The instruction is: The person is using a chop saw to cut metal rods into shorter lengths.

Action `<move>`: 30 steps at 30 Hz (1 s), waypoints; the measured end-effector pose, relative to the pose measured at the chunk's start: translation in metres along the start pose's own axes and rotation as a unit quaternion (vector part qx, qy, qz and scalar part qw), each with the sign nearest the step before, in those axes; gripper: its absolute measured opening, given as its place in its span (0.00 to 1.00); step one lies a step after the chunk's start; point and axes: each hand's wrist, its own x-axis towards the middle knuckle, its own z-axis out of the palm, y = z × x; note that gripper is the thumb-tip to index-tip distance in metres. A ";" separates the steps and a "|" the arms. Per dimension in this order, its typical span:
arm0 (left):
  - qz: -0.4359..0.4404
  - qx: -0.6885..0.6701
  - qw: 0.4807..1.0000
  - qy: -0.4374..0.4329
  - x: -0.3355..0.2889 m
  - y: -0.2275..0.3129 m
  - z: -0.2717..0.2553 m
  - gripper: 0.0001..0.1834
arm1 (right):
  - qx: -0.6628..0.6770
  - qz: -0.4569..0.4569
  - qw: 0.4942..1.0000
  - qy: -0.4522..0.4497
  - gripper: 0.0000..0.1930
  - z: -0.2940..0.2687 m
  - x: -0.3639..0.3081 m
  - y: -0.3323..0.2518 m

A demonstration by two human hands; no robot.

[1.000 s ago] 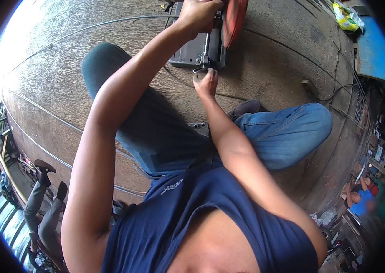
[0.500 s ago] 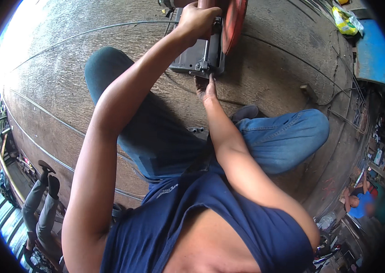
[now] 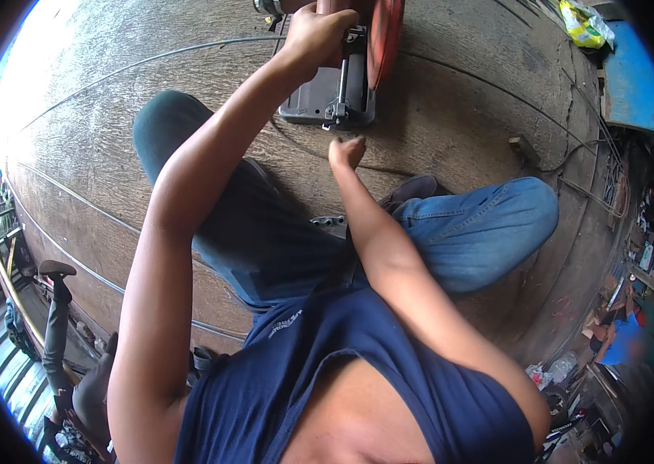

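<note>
Saw (image 3: 325,87) on wooden floor (image 3: 458,116); left hand (image 3: 316,37) with fingers clamped round red-brown body (image 3: 331,59), right hand (image 3: 348,151) curled near clamp (image 3: 336,114) — not possible to see whether fully closed. From weak left hold, could slide — or pinch fingertips.

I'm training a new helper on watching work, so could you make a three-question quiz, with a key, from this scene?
1. Which hand grips the reddish part?
2. True or false: the blue panel is at the picture's right side.
3. The right hand is nearest to:
A) the yellow bag
B) the dark grey base
C) the wooden block

Key:
1. The left hand.
2. True.
3. B.
</note>
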 end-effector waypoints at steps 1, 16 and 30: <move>-0.011 -0.008 1.000 -0.010 0.000 0.002 0.000 0.16 | -0.011 -0.088 0.995 0.054 0.22 -0.012 -0.010 -0.007; -0.054 -0.048 0.997 -0.012 0.001 0.011 0.001 0.10 | -0.010 -0.150 0.977 -0.150 0.20 -0.051 0.029 -0.039; -0.053 -0.007 0.999 -0.006 -0.002 0.018 -0.002 0.18 | -0.112 -0.123 0.958 -0.234 0.23 -0.061 0.037 -0.056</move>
